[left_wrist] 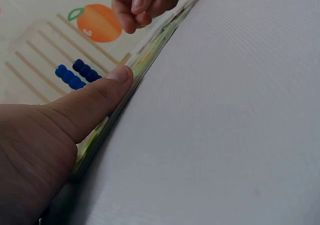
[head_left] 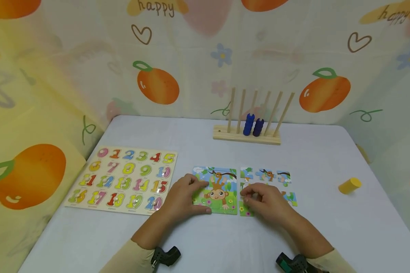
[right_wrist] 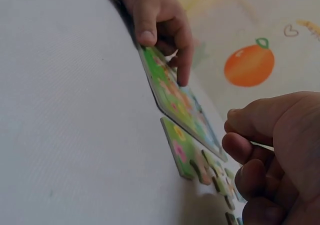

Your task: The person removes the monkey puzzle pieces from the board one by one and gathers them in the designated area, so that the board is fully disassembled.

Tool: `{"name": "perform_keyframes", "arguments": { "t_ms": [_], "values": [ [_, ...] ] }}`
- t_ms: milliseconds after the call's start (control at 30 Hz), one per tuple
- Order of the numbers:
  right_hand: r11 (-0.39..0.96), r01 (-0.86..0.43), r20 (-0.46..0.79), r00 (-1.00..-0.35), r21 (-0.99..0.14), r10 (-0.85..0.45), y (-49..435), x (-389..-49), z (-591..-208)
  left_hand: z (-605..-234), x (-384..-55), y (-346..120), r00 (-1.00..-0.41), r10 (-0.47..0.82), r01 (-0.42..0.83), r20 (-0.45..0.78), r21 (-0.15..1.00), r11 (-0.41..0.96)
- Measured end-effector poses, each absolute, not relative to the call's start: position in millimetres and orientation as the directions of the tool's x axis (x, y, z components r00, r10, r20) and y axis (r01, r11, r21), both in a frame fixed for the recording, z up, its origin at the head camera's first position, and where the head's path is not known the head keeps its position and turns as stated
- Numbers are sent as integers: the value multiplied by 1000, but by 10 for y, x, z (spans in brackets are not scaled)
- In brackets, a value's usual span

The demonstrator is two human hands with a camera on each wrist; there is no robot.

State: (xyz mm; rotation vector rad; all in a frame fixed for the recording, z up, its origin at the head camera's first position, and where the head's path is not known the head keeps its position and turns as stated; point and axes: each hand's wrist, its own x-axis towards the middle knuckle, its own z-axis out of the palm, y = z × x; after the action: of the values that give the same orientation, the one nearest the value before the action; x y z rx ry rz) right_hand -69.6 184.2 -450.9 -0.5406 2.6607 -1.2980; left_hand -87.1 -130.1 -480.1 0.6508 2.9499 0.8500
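A small jigsaw board [head_left: 220, 204] with a monkey picture lies flat on the white table. My left hand [head_left: 182, 195] rests at its left side, the thumb on the lower edge and a finger over the picture. Right of the board lie several loose jigsaw pieces [head_left: 267, 174], with green, flowery ones [right_wrist: 177, 147] nearest me. My right hand [head_left: 268, 201] hovers over these pieces and hides some of them. In the right wrist view its fingers are loosely bent, thumb and forefinger close together, and I see nothing between them.
A number board [head_left: 123, 178] with knobbed numerals 0 to 20 lies on the left. Behind stands a wooden peg rack [head_left: 246, 140] with blue beads on two pegs. A yellow cylinder [head_left: 350, 185] lies at the right. A fruit-printed cloth [head_left: 191, 53] hangs behind the table.
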Motion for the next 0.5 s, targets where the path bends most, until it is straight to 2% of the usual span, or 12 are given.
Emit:
{"name": "perform_keyframes", "arguments": {
  "t_ms": [167, 500],
  "values": [
    [574, -291, 48, -915, -766, -400, 1775, -761, -4450, -4813, -868, -1305, -895, 425, 437, 136, 459, 774],
    [537, -338, 49, -876, -773, -480, 1550, -977, -4341, -4804, -850, -1312, -887, 436, 456, 155, 451, 767]
  ]
}}
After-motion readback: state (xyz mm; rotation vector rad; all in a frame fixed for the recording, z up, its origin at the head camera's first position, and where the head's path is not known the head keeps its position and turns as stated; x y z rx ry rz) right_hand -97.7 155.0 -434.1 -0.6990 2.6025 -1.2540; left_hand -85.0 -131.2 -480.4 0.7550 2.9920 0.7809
